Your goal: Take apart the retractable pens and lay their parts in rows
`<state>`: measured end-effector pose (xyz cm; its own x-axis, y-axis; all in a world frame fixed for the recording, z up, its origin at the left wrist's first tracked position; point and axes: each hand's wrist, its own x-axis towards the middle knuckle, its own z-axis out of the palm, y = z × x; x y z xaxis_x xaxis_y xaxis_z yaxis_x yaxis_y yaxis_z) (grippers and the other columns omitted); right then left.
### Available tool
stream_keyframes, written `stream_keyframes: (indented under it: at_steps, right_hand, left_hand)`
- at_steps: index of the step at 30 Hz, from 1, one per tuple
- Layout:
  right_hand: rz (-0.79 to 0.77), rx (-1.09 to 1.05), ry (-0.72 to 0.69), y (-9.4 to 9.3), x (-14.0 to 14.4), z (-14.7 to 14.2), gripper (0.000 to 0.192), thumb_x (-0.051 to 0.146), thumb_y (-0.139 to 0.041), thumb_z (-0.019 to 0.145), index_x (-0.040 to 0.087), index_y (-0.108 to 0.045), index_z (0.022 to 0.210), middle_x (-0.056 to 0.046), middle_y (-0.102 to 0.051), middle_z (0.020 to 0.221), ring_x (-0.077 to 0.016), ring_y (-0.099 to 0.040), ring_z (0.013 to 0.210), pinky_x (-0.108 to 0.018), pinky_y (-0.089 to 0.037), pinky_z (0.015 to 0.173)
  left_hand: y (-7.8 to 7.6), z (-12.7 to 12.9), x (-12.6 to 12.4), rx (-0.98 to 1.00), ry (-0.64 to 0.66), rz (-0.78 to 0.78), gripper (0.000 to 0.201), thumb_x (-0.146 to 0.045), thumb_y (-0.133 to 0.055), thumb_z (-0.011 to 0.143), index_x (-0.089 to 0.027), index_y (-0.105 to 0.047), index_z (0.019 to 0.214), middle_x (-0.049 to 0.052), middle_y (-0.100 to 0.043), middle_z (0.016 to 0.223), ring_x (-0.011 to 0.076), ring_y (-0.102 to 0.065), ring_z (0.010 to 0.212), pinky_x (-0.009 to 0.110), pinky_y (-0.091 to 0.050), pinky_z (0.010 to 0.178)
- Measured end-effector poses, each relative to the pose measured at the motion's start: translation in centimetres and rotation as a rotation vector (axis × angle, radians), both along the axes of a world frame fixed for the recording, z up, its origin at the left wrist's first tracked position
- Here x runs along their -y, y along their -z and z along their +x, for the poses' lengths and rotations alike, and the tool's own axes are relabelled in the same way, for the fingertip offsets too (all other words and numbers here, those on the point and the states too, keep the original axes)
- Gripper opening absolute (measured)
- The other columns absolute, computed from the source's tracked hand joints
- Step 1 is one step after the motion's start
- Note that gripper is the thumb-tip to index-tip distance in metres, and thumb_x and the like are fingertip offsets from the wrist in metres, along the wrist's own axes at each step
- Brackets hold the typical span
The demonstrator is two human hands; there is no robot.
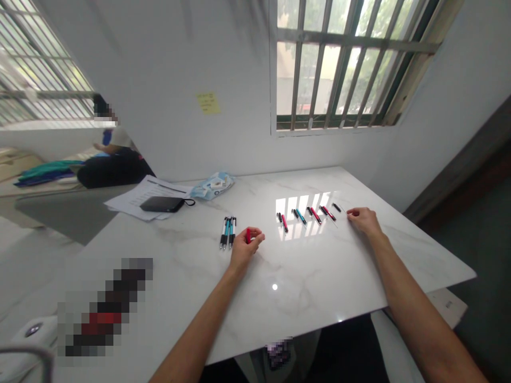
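slim red pen [248, 235] in left hand [243, 249], glossy marble table [303, 276]

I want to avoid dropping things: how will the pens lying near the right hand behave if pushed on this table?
The pens look slim, rigid and light, so they should slide easily. The marble table is glossy, likely slippery. Their round barrels may roll sideways.

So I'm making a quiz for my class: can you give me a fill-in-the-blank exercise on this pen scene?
1. The left hand is closed around a pen part coloured ____.
2. The bundle of three pens lies just to the ____ of the left hand.
3. The right hand rests on the table at the ____ end of the row of pens.

Missing words: red; left; right
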<state>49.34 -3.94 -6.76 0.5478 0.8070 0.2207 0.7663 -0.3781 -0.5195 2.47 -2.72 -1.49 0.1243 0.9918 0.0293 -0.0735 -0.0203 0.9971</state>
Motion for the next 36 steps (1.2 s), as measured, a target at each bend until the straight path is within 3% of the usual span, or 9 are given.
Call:
stream_keyframes:
  at_steps: [17, 20, 23, 25, 28, 33, 36]
  right_hand:
    - [0.002, -0.028, -0.071, -0.2, -0.1, -1.0, 0.03, 0.027, -0.067, 0.079, 0.02, -0.086, 0.101, -0.009, -0.082, 0.089, -0.0246, -0.075, 0.087, -0.032, -0.054, 0.084]
    - [0.004, -0.062, -0.064, -0.8, 0.2, -0.9, 0.03, 0.03, -0.07, 0.079, 0.02, -0.086, 0.102, -0.009, -0.081, 0.087, -0.0243, -0.074, 0.084, -0.033, -0.054, 0.084]
    - [0.12, -0.054, -0.059, -2.3, 0.3, -2.1, 0.032, 0.031, -0.071, 0.08, 0.017, -0.084, 0.106, -0.008, -0.08, 0.085, -0.0231, -0.072, 0.079, -0.035, -0.054, 0.084]
    - [0.26, -0.05, -0.147, -3.8, 0.3, -4.4, 0.034, 0.031, -0.07, 0.082, 0.017, -0.081, 0.111, -0.008, -0.079, 0.089, -0.0221, -0.07, 0.078, -0.036, -0.055, 0.083]
    - [0.414, -0.088, -0.504, -6.2, 1.0, -10.5, 0.033, 0.035, -0.07, 0.088, 0.019, -0.077, 0.116, -0.009, -0.078, 0.107, -0.0227, -0.071, 0.088, -0.037, -0.057, 0.083]
    - [0.389, -0.188, -0.984, -7.7, 3.2, -22.1, 0.037, 0.026, -0.074, 0.09, 0.026, -0.071, 0.127, -0.008, -0.076, 0.12, -0.0219, -0.07, 0.097, -0.038, -0.059, 0.082]
    - [0.389, -0.239, -1.096, -7.3, 3.6, -25.8, 0.035, 0.022, -0.072, 0.092, 0.027, -0.071, 0.127, -0.006, -0.076, 0.116, -0.0206, -0.071, 0.094, -0.037, -0.06, 0.08]
  left_hand:
    - [0.3, 0.0, 0.0, -0.021, 0.059, 0.011, 0.035, -0.043, -0.086, 0.068, -0.017, -0.071, 0.088, 0.0, -0.066, 0.076, 0.0045, -0.036, 0.051, 0.021, -0.025, 0.048]
    - [0.4, 0.0, 0.0, -0.033, 0.053, 0.015, 0.036, -0.043, -0.086, 0.069, -0.017, -0.072, 0.088, 0.001, -0.068, 0.077, 0.0052, -0.039, 0.052, 0.021, -0.027, 0.049]
    - [0.4, 0.0, 0.1, -0.038, 0.051, 0.01, 0.039, -0.044, -0.087, 0.068, -0.017, -0.071, 0.092, 0.002, -0.071, 0.079, 0.0064, -0.043, 0.053, 0.021, -0.029, 0.051]
    - [0.4, 0.0, 0.1, -0.033, 0.067, 0.006, 0.041, -0.045, -0.087, 0.069, -0.018, -0.071, 0.096, 0.003, -0.073, 0.08, 0.007, -0.045, 0.054, 0.021, -0.031, 0.052]
    - [0.5, 0.0, 0.1, -0.037, 0.089, 0.027, 0.042, -0.045, -0.088, 0.069, -0.018, -0.068, 0.095, 0.004, -0.073, 0.081, 0.0083, -0.05, 0.057, 0.021, -0.034, 0.054]
    - [0.3, 0.0, 0.3, -0.085, 0.2, 0.062, 0.047, -0.045, -0.088, 0.071, -0.02, -0.064, 0.104, 0.001, -0.071, 0.081, 0.0074, -0.048, 0.057, 0.02, -0.031, 0.054]
    - [0.1, -0.1, 0.5, -0.109, 0.28, 0.086, 0.053, -0.046, -0.088, 0.073, -0.02, -0.062, 0.111, 0.0, -0.071, 0.081, 0.007, -0.045, 0.056, 0.02, -0.03, 0.055]
